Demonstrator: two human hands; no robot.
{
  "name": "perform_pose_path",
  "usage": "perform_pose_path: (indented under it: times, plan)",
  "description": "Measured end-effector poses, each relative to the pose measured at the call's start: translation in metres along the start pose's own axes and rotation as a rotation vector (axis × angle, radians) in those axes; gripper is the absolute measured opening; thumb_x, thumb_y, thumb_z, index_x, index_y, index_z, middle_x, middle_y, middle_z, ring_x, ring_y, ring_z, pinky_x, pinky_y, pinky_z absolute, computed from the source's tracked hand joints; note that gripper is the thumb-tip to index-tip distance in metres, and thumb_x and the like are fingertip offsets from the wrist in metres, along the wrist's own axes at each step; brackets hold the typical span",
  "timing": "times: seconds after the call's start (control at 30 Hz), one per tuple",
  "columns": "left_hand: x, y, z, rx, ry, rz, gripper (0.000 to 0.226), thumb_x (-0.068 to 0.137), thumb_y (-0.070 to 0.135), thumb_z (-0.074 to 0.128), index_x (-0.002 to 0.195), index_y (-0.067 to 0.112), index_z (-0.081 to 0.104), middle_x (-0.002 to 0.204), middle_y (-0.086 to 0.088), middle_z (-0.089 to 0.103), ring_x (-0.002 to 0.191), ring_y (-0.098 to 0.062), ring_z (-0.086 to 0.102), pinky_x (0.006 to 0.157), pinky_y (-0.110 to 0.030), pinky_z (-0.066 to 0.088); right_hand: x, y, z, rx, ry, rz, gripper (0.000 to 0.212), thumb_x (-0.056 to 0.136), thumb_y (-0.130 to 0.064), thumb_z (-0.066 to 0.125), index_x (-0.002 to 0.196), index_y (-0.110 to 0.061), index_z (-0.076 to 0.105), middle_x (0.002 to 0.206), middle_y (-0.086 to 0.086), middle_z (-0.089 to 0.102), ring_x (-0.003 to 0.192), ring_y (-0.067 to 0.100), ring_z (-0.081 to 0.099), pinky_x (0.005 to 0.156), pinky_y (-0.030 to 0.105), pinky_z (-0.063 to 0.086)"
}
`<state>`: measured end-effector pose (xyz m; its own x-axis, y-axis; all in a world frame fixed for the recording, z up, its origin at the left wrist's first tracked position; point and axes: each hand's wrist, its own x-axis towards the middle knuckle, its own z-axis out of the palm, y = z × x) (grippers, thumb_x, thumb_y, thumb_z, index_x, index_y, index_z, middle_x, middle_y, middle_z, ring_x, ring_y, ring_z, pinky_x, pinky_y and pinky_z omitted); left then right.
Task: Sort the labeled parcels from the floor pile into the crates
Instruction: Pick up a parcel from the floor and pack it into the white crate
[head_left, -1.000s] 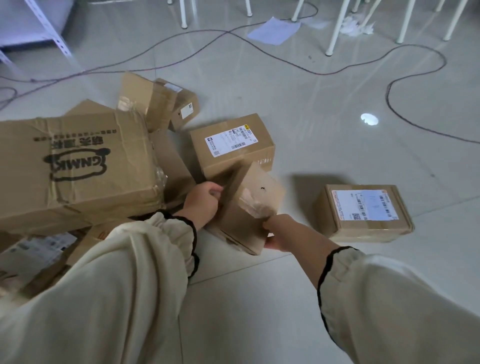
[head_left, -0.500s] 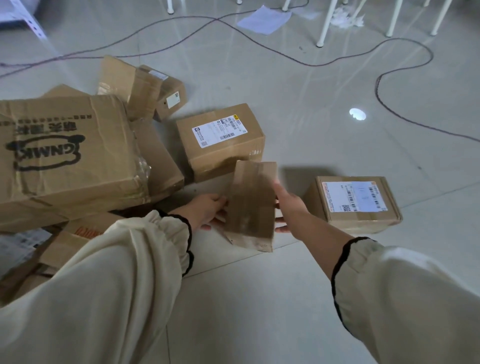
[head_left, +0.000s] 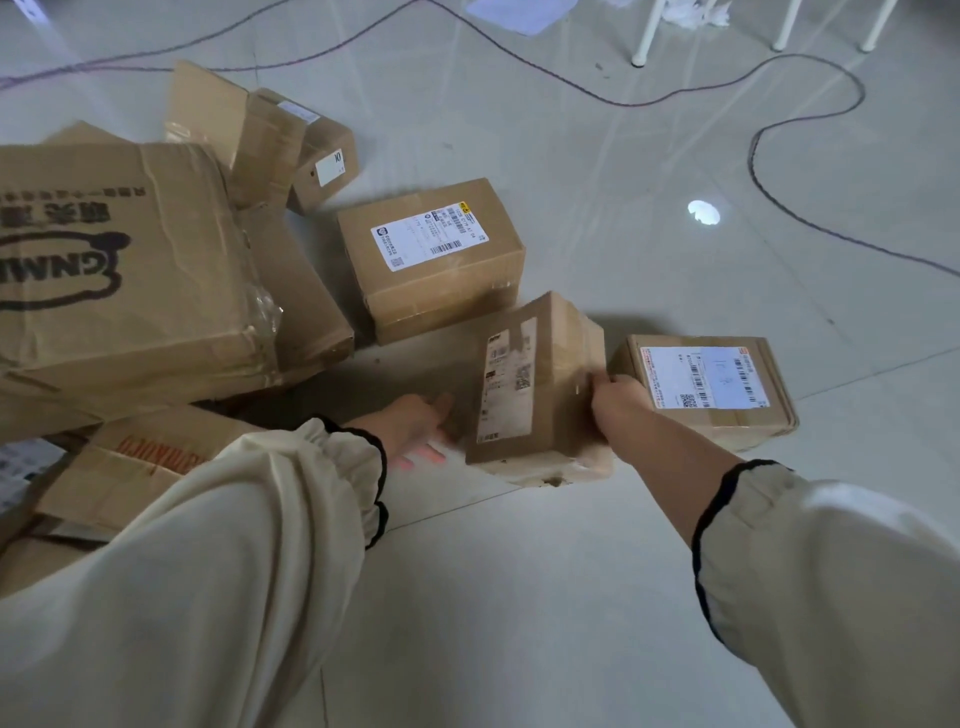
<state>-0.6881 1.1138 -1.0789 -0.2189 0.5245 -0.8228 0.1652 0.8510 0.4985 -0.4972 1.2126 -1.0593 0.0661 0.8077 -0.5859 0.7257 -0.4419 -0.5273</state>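
parcel pile (head_left: 291, 332) spreads over the tiled floor (head_left: 571, 597), with the printed carton (head_left: 119, 270) the biggest. next come a white-labelled box (head_left: 431, 260) in the middle and another labelled box (head_left: 706, 384) at right. between them is the small parcel (head_left: 535, 384) (whether it rests on the floor i cannot tell). half a second ago its plain taped face was up, and now its label shows, so it can probably be read and assigned. the right hand (head_left: 618, 400) grips its right edge and the left hand (head_left: 415, 421) lies flat at its left side.
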Motion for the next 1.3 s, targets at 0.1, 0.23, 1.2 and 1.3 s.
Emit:
perform_pose_path:
  times: [0.1, 0.23, 1.2, 1.3]
  plan:
    - [0.005, 0.005, 0.001, -0.099, 0.039, 0.13, 0.043, 0.1, 0.044, 0.034, 0.12, 0.012, 0.054, 0.098, -0.004, 0.065, 0.08, -0.019, 0.061, 0.082, -0.037, 0.048, -0.004, 0.014, 0.003, -0.075, -0.245, 0.164, 0.038, 0.098, -0.014, 0.04, 0.133, 0.0, 0.044, 0.128, 0.018, 0.055, 0.104, 0.037, 0.061, 0.084, 0.043, 0.051]
    - [0.007, 0.007, -0.013, 0.033, 0.142, 0.27, 0.025, 0.099, 0.035, 0.045, 0.102, 0.014, 0.058, 0.078, -0.002, 0.056, 0.064, -0.014, 0.051, 0.068, -0.028, 0.045, -0.021, 0.014, 0.021, -0.218, -0.537, 0.227, 0.034, 0.097, -0.013, 0.045, 0.13, -0.004, 0.044, 0.113, 0.009, 0.059, 0.089, 0.032, 0.061, 0.078, 0.042, 0.049]
    - [-0.191, 0.135, -0.06, -0.222, 0.06, 0.132, 0.033, 0.097, 0.048, 0.041, 0.111, 0.025, 0.06, 0.103, 0.003, 0.066, 0.089, -0.016, 0.062, 0.089, -0.036, 0.045, -0.153, -0.085, -0.113, 0.727, -0.286, 0.197, 0.042, 0.094, -0.028, 0.03, 0.121, -0.048, 0.054, 0.11, -0.009, 0.061, 0.094, 0.014, 0.054, 0.078, 0.036, 0.049]
    - [-0.281, 0.211, -0.065, -0.191, 0.029, 0.184, 0.034, 0.095, 0.05, 0.044, 0.109, 0.026, 0.064, 0.091, 0.006, 0.069, 0.072, -0.014, 0.061, 0.082, -0.034, 0.046, -0.219, -0.131, -0.219, 0.762, -0.259, 0.161, 0.038, 0.098, -0.029, 0.027, 0.112, -0.043, 0.059, 0.103, -0.007, 0.058, 0.093, 0.016, 0.053, 0.079, 0.035, 0.05]
